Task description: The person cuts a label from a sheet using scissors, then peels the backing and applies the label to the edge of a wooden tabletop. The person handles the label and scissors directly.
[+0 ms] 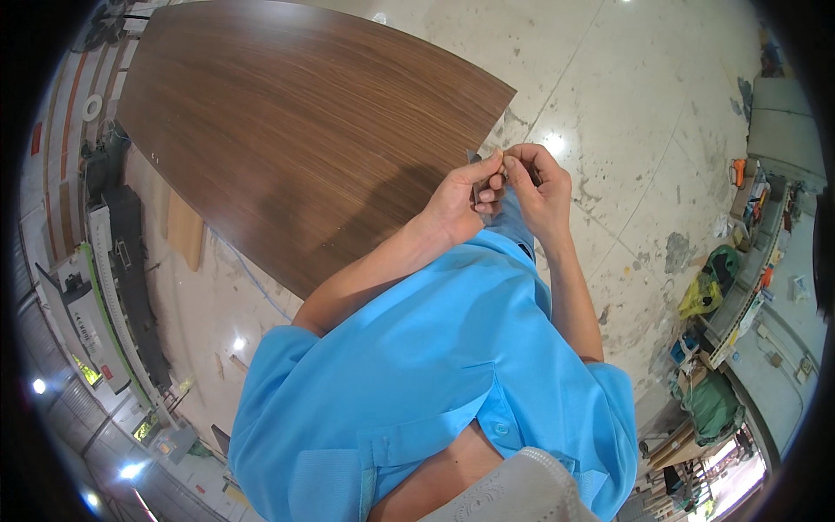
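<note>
While the left hand [456,198] grips one dark tool [476,193], the right hand [548,196] holds its fingers [532,151] narrow.

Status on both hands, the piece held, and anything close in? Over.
Left hand closed on thin grey object. Right hand fingertips meeting the left's; anything pinched there, too small to tell. Brown board close in, below left forearm.

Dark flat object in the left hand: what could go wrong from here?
The dark flat object could slip from the left hand and hit the floor. It might also mark the brown board, whose corner appears close by. The right hand is near it, so an edge could nick it, though sharpness can't be judged here.
</note>
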### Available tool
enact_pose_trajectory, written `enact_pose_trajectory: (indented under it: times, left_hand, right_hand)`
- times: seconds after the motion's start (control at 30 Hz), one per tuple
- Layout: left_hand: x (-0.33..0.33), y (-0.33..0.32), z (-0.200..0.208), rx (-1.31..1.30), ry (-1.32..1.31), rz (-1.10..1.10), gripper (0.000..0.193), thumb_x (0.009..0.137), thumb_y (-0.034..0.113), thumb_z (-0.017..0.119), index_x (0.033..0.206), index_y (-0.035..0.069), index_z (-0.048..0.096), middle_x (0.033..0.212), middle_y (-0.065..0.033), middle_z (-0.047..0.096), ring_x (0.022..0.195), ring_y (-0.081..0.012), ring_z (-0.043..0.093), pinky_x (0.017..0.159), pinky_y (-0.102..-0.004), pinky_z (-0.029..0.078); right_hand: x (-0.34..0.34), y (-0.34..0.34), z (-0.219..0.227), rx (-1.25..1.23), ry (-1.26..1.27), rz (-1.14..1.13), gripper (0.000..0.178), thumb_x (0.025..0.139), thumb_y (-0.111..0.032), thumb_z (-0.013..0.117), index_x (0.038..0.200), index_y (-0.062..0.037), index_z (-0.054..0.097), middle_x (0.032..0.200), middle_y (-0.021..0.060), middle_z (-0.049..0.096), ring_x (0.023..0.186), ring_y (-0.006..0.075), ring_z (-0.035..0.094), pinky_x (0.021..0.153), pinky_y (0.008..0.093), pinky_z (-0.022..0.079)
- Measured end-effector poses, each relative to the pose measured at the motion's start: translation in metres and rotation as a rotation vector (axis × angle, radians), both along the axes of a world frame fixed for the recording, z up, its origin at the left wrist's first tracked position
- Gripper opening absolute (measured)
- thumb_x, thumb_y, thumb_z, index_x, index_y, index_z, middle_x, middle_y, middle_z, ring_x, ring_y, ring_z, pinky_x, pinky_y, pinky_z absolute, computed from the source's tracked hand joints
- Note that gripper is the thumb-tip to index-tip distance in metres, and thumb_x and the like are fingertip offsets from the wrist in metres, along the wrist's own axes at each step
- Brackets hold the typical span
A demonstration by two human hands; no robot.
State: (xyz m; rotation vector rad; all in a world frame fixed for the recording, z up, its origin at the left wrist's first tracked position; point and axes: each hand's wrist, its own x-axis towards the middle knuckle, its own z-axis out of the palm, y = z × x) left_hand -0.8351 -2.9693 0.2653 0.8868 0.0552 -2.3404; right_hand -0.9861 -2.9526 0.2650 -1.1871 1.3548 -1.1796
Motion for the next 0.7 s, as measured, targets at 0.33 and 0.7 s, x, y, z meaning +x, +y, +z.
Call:
enact_pose_trajectory:
  times: [0.33,0.7]
  left_hand:
    - [0.001,0.006,-0.001,-0.061,-0.022,-0.010,0.019,0.097,0.034,0.067,0.089,0.017,0.062,0.069,0.0095,0.056,0.058,-0.0010,0.043,0.049,-0.0166,0.031]
    - [-0.001,0.014,-0.002,-0.026,-0.025,0.020,0.018,0.099,0.029,0.063,0.088,0.015,0.062,0.069,0.0085,0.056,0.057,-0.0015,0.044,0.050,-0.0169,0.035]
  right_hand:
    - [0.002,0.006,0.002,0.003,-0.085,-0.012,0.010,0.096,-0.007,0.064,0.099,0.0019,0.064,0.080,0.0026,0.067,0.073,0.0071,0.060,0.065,0.0236,0.049]
    - [0.000,0.013,0.002,-0.013,0.017,-0.002,0.010,0.096,-0.007,0.063,0.099,0.0020,0.065,0.079,0.0034,0.067,0.071,0.0073,0.060,0.064,0.0238,0.049]
